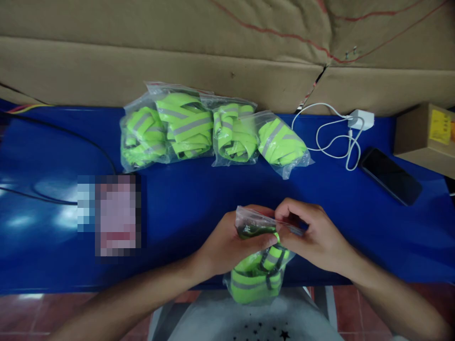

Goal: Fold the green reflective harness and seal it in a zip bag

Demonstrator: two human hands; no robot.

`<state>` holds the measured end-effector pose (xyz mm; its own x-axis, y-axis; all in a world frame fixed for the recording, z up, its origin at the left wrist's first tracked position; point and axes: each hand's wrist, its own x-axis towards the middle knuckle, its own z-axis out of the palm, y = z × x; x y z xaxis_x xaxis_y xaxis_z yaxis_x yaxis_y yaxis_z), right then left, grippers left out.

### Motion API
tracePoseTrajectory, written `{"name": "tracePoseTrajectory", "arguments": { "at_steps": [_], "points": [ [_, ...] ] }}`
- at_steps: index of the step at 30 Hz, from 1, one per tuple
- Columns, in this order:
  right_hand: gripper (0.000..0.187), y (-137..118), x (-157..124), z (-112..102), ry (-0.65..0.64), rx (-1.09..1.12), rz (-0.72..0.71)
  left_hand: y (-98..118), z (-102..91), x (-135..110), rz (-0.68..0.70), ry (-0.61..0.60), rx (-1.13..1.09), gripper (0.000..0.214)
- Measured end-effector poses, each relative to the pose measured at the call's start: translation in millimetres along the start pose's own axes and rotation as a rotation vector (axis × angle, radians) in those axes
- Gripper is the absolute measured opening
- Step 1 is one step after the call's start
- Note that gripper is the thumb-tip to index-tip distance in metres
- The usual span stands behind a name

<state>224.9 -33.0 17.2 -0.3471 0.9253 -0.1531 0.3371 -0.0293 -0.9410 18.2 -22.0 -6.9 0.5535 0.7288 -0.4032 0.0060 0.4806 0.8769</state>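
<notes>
Between my hands, at the table's front edge, hangs a clear zip bag with a folded neon-yellow reflective strap inside, banded in grey with black trim. My left hand is closed on the bag's upper left side, its thumb across the front. At the upper right corner my right hand pinches the bag's top edge between thumb and fingers. The bag's mouth runs between the two grips; whether it is sealed I cannot tell. Some of my left fingers are hidden behind the plastic.
Several similar bags of yellow straps stand in a row along the back of the blue table. To the right are a white charger with its cable, a black phone and a cardboard box. A blurred-out item lies left.
</notes>
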Motion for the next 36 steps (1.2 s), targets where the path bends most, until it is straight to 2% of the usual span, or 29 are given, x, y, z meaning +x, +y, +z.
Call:
{"name": "tracePoseTrajectory", "arguments": {
  "at_steps": [6,12,28,33,35,36],
  "points": [
    [0.011,2.0,-0.5,0.6,-0.019,-0.018,0.015,-1.8,2.7,-0.4,-0.027,-0.028,-0.032,0.036],
    [0.013,1.9,-0.8,3.1,-0.043,-0.041,0.028,-5.5,4.2,0.2,-0.014,-0.086,-0.057,0.058],
    [0.008,0.4,0.0,5.8,-0.159,-0.003,0.072,-3.6,7.6,2.1,0.018,-0.236,0.111,0.038],
    [0.011,0.8,-1.9,7.6,-0.155,-0.011,0.001,-3.0,9.1,0.4,0.043,-0.230,0.155,0.048],
    [0.002,2.2,-3.0,8.8,-0.172,-0.029,0.020,-4.1,9.2,0.1,0.076,-0.246,0.163,0.045],
    [0.005,3.1,-3.6,9.6,-0.181,-0.040,0.038,-4.7,9.1,0.2,0.097,-0.254,0.167,0.044]
  ]
}}
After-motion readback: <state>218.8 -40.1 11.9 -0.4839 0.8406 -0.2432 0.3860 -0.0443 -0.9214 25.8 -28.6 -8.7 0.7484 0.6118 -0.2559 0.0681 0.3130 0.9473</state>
